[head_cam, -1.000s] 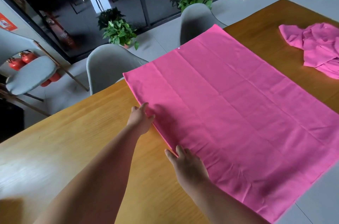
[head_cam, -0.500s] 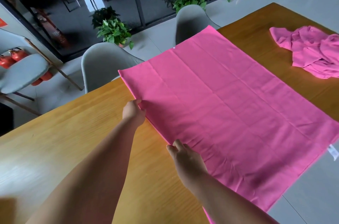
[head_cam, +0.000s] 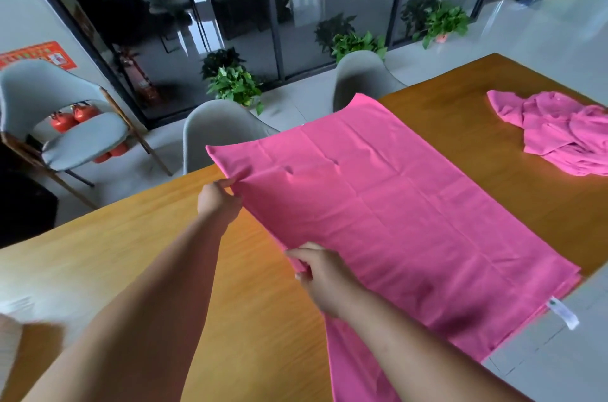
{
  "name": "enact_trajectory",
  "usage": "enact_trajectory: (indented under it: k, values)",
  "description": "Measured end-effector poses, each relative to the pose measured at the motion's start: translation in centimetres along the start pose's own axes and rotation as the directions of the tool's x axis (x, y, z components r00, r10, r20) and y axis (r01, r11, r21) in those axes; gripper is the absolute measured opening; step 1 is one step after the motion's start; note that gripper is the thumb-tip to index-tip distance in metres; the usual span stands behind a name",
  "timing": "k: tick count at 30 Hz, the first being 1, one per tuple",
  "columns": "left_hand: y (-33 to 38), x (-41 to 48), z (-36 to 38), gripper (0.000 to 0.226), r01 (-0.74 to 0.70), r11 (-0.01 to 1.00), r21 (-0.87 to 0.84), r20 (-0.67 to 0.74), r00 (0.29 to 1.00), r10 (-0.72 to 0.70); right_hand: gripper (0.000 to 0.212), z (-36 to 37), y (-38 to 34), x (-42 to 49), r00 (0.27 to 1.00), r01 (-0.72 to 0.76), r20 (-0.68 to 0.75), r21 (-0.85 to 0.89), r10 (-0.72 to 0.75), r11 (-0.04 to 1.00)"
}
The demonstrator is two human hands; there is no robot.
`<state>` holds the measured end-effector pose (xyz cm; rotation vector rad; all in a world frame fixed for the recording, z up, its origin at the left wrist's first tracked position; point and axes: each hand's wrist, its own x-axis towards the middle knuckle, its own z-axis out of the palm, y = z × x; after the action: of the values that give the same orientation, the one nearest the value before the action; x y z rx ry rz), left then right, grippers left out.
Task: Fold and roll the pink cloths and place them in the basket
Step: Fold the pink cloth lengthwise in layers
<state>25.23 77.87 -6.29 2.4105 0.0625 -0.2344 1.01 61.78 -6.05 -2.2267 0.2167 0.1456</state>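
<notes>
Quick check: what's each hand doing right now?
Left hand: pinching the spread pink cloth at its lifted edge.
Right hand: gripping the same edge, nearer the person.

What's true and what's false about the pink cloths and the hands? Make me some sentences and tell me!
1. The left hand and the right hand both pinch the edge of the spread pink cloth. True.
2. The other pink cloth is rolled up neatly. False: the crumpled pink cloth lies in a heap on the table.
3. A white tag hangs from the spread cloth. True.
4. A basket stands on the table. False: no basket is in view.
</notes>
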Motion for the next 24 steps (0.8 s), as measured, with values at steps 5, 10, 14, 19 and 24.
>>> enact_trajectory:
  k: [5,10,14,19,24]
  values:
    - [3.1,-1.3,-0.5,0.042,-0.002,0.978,-0.207,0.013,1.0,0.005,0.047,-3.3,0.1,-0.4,0.998,-0.038,-0.043,0.147,0.044,0.988]
    - [8.4,-2.7,0.2,0.046,-0.044,0.964,-0.264,0.043,0.997,0.058,0.046,-7.7,1.5,-0.9,0.991,-0.077,-0.079,0.331,0.109,0.941]
    - [12.6,-2.8,2.1,0.047,-0.124,0.96,-0.25,0.029,0.99,0.136,0.045,-11.5,3.4,-0.9,0.986,-0.059,-0.111,0.475,0.126,0.878]
    - [18.5,-3.2,5.6,0.071,-0.178,0.962,-0.206,0.019,0.982,0.185,0.044,-17.3,6.1,-0.9,0.988,-0.062,-0.068,0.659,0.141,0.75]
    - [24.0,-2.2,10.6,0.079,-0.19,0.962,-0.194,0.034,0.979,0.2,0.041,-23.4,10.4,0.0,0.989,-0.106,0.021,0.796,0.148,0.596]
